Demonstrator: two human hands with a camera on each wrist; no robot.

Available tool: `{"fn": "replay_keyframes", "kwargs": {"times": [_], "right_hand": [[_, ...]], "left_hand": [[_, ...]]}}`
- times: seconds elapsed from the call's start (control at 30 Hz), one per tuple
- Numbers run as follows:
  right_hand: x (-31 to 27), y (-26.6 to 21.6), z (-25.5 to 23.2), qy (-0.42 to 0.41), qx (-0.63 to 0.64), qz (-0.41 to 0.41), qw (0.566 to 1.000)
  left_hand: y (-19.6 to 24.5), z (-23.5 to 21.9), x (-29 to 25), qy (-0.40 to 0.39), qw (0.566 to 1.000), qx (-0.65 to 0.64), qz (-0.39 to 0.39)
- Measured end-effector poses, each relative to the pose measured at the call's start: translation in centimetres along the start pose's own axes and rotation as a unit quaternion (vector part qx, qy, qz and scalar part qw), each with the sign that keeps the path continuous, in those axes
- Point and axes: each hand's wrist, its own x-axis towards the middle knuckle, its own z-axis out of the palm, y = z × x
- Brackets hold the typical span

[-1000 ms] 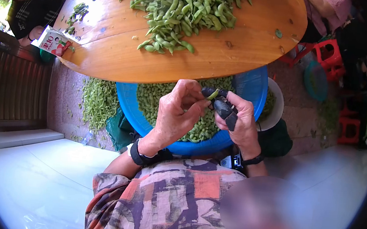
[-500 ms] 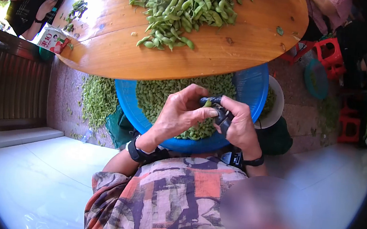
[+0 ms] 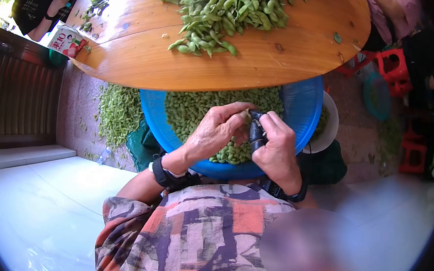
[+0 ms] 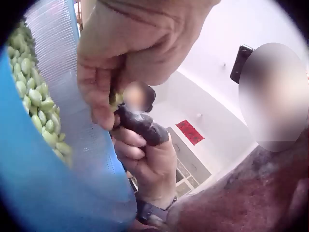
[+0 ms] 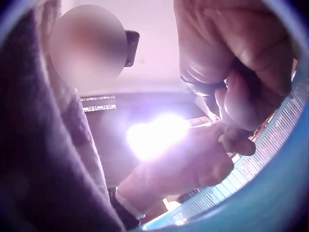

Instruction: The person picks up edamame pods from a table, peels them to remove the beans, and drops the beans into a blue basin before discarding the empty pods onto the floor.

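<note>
Over the blue basket (image 3: 312,114), my left hand (image 3: 213,131) pinches a green soybean pod (image 3: 248,114) between thumb and fingers. My right hand (image 3: 280,151) meets it from the other side, fingers curled. Black covers (image 3: 256,133) wrap its thumb and forefinger, and they pinch at the pod's end. In the left wrist view a bit of the green pod (image 4: 116,100) shows between the left fingertips and the black-covered thumb (image 4: 142,125). Below the hands, many shelled green beans (image 3: 190,109) fill the basket. The right wrist view hides the pod behind the fingers.
A wooden table (image 3: 288,63) overhangs the basket's far side, bearing a heap of soybean pods (image 3: 225,9) and a printed carton (image 3: 68,40). Empty-looking pods (image 3: 116,111) lie piled on the floor at left. A white bucket (image 3: 329,123) and red stools (image 3: 393,69) stand at right.
The right hand has turned, its knuckles now facing up more, and its black-covered thumb has come upright beside the pod. The left fingers have closed further over the pod, hiding more of it.
</note>
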Motion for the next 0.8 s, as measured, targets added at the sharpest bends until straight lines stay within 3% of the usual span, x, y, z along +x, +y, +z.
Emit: {"fn": "replay_keyframes", "kwargs": {"times": [0.03, 0.17, 0.2, 0.23, 0.3, 0.33, 0.37, 0.43, 0.53, 0.57, 0.63, 0.77, 0.8], "right_hand": [[0.0, -0.2, 0.4, 0.000, 0.000, -0.001, 1.000], [0.0, -0.2, 1.6, 0.008, -0.054, -0.046, 0.997], [0.0, -0.3, 1.8, 0.017, -0.060, -0.049, 0.997], [0.1, -0.3, 2.0, 0.026, -0.066, -0.053, 0.996], [0.4, 0.2, 2.4, 0.060, -0.059, -0.053, 0.995], [0.5, 0.3, 2.4, 0.095, -0.053, -0.053, 0.993], [0.4, 0.4, 2.3, 0.095, -0.054, -0.053, 0.993], [0.2, 0.7, 1.8, 0.080, -0.059, -0.068, 0.993], [-0.2, 0.9, 1.8, 0.085, -0.083, -0.097, 0.988], [-0.3, 1.0, 1.9, 0.094, -0.093, -0.120, 0.984], [-0.2, 1.0, 1.8, 0.085, -0.083, -0.107, 0.987], [0.2, 1.0, 1.4, 0.098, -0.055, -0.087, 0.990], [0.3, 1.0, 1.1, 0.094, -0.048, -0.071, 0.992]], "left_hand": [[-0.5, 0.5, 0.1, 0.020, 0.991, -0.131, -0.005], [0.2, 1.0, -0.3, 0.056, 0.994, -0.095, -0.002], [-0.3, 1.4, -0.1, 0.070, 0.976, -0.201, -0.050], [-1.3, 1.9, 0.3, 0.071, 0.975, -0.202, -0.050], [-2.3, 2.8, 1.0, 0.136, 0.982, -0.121, 0.058], [-1.2, 2.9, 0.8, 0.115, 0.917, -0.379, -0.046], [-1.7, 2.9, 0.9, 0.115, 0.917, -0.379, -0.046], [-3.5, 2.8, 1.1, 0.119, 0.966, -0.223, 0.055], [-5.1, 1.8, 0.9, 0.086, 0.976, -0.170, 0.105], [-5.3, 1.7, 0.9, 0.086, 0.976, -0.169, 0.105], [-2.3, 2.3, 0.5, 0.048, 0.913, -0.404, -0.007], [-1.0, 3.0, 0.3, 0.083, 0.917, -0.390, -0.022], [-1.4, 2.4, 0.3, 0.064, 0.944, -0.322, -0.015]]}}
